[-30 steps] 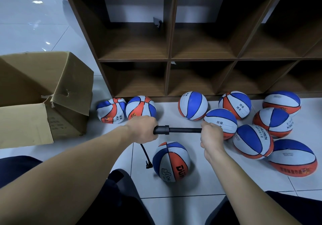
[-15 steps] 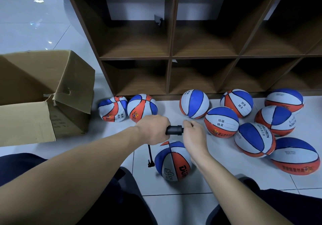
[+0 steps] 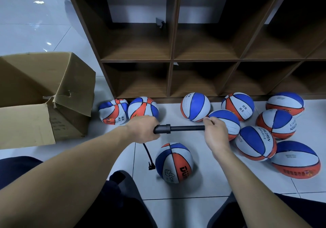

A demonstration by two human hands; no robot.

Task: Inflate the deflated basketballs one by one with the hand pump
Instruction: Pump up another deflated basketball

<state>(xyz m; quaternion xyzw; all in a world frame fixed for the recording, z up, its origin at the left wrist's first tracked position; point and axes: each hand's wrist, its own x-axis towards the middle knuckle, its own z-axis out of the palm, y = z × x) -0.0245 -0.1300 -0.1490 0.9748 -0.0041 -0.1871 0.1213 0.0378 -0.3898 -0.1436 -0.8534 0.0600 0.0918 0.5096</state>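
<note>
A black hand pump [image 3: 178, 128] is held level above the floor. My left hand [image 3: 142, 129] grips its barrel and my right hand [image 3: 215, 134] grips the handle, with the rod drawn out between them. A thin black hose [image 3: 149, 157] hangs from the barrel down to the left side of a red, white and blue basketball [image 3: 174, 162] on the tile between my knees. Several more basketballs lie around; one at the far left [image 3: 113, 111] looks dented and soft.
A wooden cubby shelf [image 3: 194, 60] stands behind the balls. An open cardboard box [image 3: 44, 93] lies on its side at the left. Balls cluster at the right, such as one near the edge [image 3: 296, 159]. My dark trouser legs [image 3: 112, 201] frame the near floor.
My right hand first pushed the handle in toward the barrel, then pulled it back out to the right, so the rod shows again. The left hand stayed on the barrel.
</note>
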